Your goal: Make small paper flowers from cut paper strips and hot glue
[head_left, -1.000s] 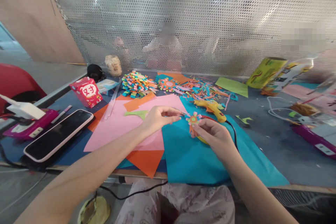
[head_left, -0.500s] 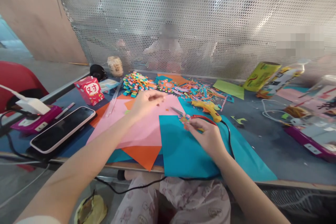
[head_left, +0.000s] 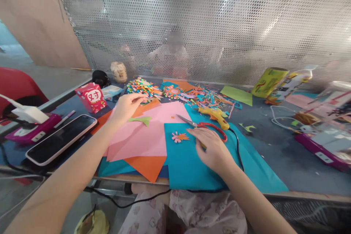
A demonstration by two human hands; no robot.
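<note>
My left hand [head_left: 126, 109] is over the back left of the pink paper [head_left: 142, 140]. Its fingertips are pinched together beside a heap of colourful fringed paper pieces [head_left: 141, 87]; whatever they hold is too small to make out. My right hand [head_left: 211, 146] lies palm down over the blue paper [head_left: 189, 168], its fingers stretched out and holding nothing. Just left of its fingertips, a small pink and orange paper flower [head_left: 179, 137] rests on the blue sheet. Red-handled scissors [head_left: 212, 125] lie behind the right hand, blades pointing left. A green paper scrap [head_left: 141, 120] is on the pink paper.
A yellow glue gun [head_left: 215, 114] with a black cord lies behind the scissors. Cut paper strips [head_left: 207, 97] are heaped at the back. On the left are a phone [head_left: 61, 139], a red box [head_left: 91, 97] and a power strip [head_left: 35, 126]. A yellow-green can [head_left: 270, 82] stands back right.
My left hand has moved left, toward the heap of paper pieces. My right hand has let go of the small paper flower, which now lies on the blue paper, and its fingers have straightened.
</note>
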